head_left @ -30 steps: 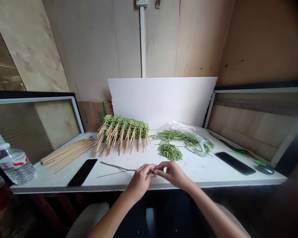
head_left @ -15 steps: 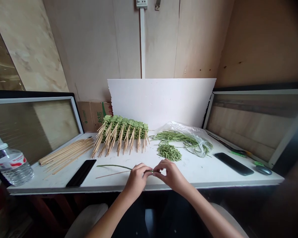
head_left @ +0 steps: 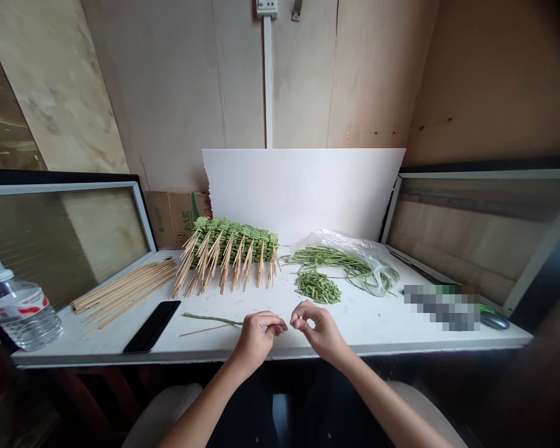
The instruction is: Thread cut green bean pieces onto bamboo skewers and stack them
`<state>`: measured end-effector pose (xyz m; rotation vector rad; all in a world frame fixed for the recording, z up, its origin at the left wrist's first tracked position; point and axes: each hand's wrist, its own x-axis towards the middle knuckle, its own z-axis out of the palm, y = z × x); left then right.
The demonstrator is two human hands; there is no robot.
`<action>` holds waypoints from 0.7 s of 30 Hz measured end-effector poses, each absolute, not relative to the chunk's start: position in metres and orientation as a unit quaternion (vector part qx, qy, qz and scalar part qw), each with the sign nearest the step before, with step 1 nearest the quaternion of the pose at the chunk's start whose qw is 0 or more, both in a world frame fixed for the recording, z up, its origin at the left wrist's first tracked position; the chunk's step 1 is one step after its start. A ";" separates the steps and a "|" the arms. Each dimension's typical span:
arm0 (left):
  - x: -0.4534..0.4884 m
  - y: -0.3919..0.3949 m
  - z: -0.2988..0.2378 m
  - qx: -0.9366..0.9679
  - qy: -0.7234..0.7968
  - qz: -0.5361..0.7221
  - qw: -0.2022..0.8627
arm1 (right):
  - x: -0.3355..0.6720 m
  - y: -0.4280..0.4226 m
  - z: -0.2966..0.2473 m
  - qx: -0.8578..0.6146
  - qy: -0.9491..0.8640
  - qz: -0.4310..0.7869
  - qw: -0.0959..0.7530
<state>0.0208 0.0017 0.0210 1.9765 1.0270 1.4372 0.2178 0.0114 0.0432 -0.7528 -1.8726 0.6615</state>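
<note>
My left hand (head_left: 257,333) is closed around a long green bean (head_left: 210,318). Its long end sticks out to the left over the table, and a short tip shows at my fingertips. A thin wooden skewer (head_left: 205,330) runs just below the bean toward the same hand; I cannot tell whether it is gripped or lies on the table. My right hand (head_left: 318,326) faces the left one across a small gap, thumb and fingers pinched together. Whatever is between them, if anything, is too small to make out. Beyond it lies a pile of cut bean pieces (head_left: 318,287).
Skewers threaded with bean pieces (head_left: 238,239) are stacked at the back. Bare skewers (head_left: 126,286) and a black phone (head_left: 153,326) lie left, near a water bottle (head_left: 23,311). Long beans (head_left: 326,256) spill from a plastic bag (head_left: 380,270). A mouse (head_left: 494,320) sits far right.
My hands have moved slightly apart; their fingertips met at the bean before. The bean's protruding left part has shortened and shifted a little right.
</note>
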 end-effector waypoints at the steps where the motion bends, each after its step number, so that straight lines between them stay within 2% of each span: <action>1: 0.019 0.003 0.021 0.719 0.379 0.526 0.252 | 0.219 0.013 0.044 -0.315 -0.758 0.282 0.497; 4: 0.013 0.009 0.019 0.707 0.382 0.526 0.277 | 0.232 0.025 0.045 -0.374 -0.740 0.244 0.503; 9: 0.008 0.015 0.014 0.715 0.396 0.512 0.264 | 0.272 0.056 0.025 -0.547 -0.704 0.062 0.448; 14: 0.010 0.014 0.009 0.743 0.430 0.465 0.215 | 0.294 0.074 -0.001 -0.632 -0.674 0.101 0.369; 21: 0.012 0.008 0.012 0.766 0.413 0.434 0.233 | 0.288 0.072 0.001 -0.645 -0.672 0.105 0.349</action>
